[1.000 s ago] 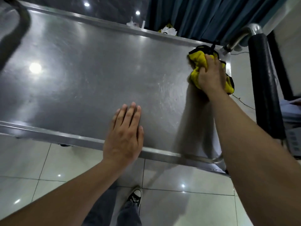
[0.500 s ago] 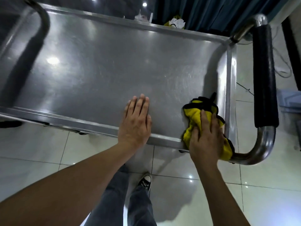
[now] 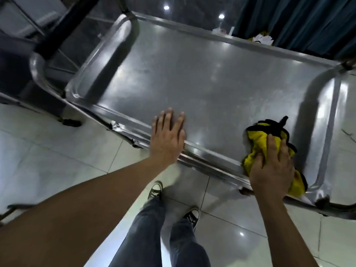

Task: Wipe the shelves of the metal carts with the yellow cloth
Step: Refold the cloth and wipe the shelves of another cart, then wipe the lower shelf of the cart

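The yellow cloth [image 3: 258,149], bunched and edged in black, is lying at about 4 o'clock on the top shelf [image 3: 202,78] of the metal cart, just beside the near rim and close to the right-hand corner. The right hand [image 3: 273,166] is pressing down on it, palm flat, fingers [image 3: 270,143] extended and slightly spread over the fabric. The left hand [image 3: 167,135] is resting at about 7 o'clock on the shelf, crossing the near rim, its fingers straight and lying close together, holding nothing. A black padded handle [image 3: 63,26] is showing at 10 o'clock, past the cart's left end. The person's jeans and dark sneakers [image 3: 155,190] are standing on the pale tiled floor [image 3: 57,160] below the cart.
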A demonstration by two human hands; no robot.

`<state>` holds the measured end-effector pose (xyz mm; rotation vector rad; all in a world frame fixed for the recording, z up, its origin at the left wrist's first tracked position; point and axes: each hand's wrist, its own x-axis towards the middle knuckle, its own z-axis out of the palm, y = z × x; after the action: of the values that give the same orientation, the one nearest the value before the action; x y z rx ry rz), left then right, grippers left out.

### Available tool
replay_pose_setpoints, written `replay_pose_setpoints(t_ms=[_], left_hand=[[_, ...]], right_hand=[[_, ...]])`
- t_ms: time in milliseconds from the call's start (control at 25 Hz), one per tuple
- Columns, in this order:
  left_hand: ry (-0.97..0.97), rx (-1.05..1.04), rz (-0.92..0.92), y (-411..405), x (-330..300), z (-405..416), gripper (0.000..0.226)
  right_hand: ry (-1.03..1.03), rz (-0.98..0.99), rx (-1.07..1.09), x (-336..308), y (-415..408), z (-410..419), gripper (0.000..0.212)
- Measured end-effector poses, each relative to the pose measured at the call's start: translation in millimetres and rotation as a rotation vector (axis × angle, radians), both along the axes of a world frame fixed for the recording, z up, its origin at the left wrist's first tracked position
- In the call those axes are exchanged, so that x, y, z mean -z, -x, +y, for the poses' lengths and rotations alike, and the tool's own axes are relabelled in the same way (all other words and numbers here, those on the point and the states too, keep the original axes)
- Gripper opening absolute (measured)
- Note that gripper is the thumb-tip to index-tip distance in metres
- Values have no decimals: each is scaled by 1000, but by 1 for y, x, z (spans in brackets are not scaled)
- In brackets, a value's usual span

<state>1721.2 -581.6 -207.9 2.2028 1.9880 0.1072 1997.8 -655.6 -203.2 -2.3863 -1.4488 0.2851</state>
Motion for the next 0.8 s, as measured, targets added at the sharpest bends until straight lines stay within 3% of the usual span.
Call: replay_pose_setpoints(t_ms=[160, 280, 400, 800], left_hand=[[32, -254, 27, 125, -9, -5, 61], [40, -113, 30, 159, -9, -3, 67], [86, -128, 38, 158, -6, -4, 73], [95, 163, -165, 224, -5, 4, 82]], right_hand=[[-42, 4, 42, 0, 5, -1, 64], [-62, -33, 77, 3, 14, 2, 64], [-90, -58, 129, 0, 52, 12, 62], [-39, -33, -138, 0, 308, 113, 58]])
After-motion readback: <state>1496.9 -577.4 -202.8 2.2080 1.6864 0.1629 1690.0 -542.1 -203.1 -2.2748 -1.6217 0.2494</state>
